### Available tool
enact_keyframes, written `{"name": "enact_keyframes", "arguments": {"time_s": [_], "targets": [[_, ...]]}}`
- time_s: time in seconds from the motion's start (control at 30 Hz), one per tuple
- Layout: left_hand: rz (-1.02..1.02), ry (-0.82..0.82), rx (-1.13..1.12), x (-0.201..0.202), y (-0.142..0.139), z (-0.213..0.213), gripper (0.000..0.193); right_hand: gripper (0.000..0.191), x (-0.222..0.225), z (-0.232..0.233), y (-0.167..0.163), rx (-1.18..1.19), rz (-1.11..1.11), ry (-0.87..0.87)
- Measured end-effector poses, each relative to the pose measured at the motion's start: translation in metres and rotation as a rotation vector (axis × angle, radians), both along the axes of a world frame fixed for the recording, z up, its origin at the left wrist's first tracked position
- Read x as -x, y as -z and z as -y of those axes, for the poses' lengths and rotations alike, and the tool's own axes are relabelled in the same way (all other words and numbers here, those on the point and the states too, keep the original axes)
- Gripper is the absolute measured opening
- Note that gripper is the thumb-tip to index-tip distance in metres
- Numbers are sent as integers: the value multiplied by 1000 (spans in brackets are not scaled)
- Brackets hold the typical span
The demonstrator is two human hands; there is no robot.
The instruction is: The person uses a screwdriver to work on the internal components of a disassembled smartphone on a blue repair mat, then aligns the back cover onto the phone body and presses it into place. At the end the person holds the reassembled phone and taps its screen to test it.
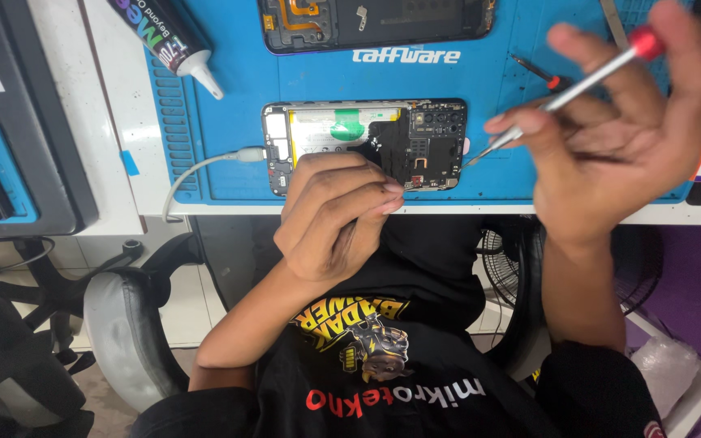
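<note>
A phone repair workbench: blue work mat [529, 174], opened phone [367, 146], glue tube [168, 40], screwdriver [569, 85], spare phone shell [375, 23].

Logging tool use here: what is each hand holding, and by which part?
Right hand holds a red-capped screwdriver by its metal shaft. Left hand holds nothing, resting on the opened phone.
</note>
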State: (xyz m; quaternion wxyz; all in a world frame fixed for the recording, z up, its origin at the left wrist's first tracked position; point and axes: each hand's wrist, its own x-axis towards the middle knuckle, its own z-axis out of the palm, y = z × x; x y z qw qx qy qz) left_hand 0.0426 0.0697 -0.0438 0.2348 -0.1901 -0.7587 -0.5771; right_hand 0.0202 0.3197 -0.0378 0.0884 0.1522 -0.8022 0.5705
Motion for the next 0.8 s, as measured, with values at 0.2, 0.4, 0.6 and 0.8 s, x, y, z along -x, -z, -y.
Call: {"name": "enact_keyframes", "arguments": {"time_s": [0.2, 0.4, 0.6, 0.8], "targets": [[-6, 8, 0, 1, 0, 0, 25, 64, 2, -14, 14, 282, 284, 248], [-2, 10, 4, 1, 0, 0, 25, 58, -3, -12, 11, 328, 287, 209], [-1, 3, 8, 0, 0, -1, 24, 71, -7, 8, -16, 383, 354, 342], [16, 23, 2, 1, -3, 0, 23, 64, -12, 19, -29, 351, 178, 339]]}}
